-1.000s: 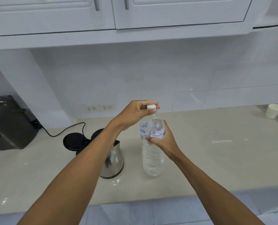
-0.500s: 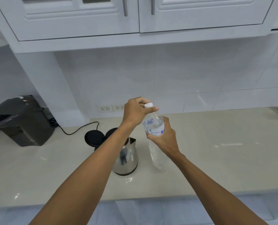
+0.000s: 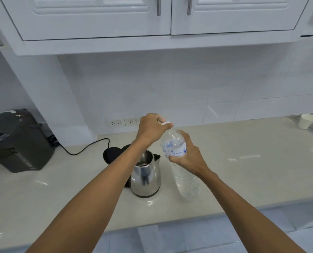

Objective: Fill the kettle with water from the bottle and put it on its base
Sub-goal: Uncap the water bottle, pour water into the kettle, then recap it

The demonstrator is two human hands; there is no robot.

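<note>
A clear plastic water bottle (image 3: pixel 185 181) with a blue-and-white label is held tilted above the counter, its neck leaning left. My right hand (image 3: pixel 187 157) grips it around the label. My left hand (image 3: pixel 152 129) is closed on the white cap (image 3: pixel 166 123) at the bottle's top. A steel kettle (image 3: pixel 146 177) stands with its lid open on the counter, just left of the bottle and under my left forearm. Its round black base (image 3: pixel 112 154) lies behind it, with a black cord running off to the left.
A dark grey appliance (image 3: pixel 17 141) sits at the left end of the beige counter (image 3: pixel 252 161). A white paper cup (image 3: pixel 306 121) stands at the far right. Wall sockets (image 3: pixel 124 122) are behind my left hand. White cupboards (image 3: pixel 152 15) hang overhead.
The bottle was lifted off the counter and has tipped further, its neck to the left. Both hands keep their grips. The camera has tilted up a little.
</note>
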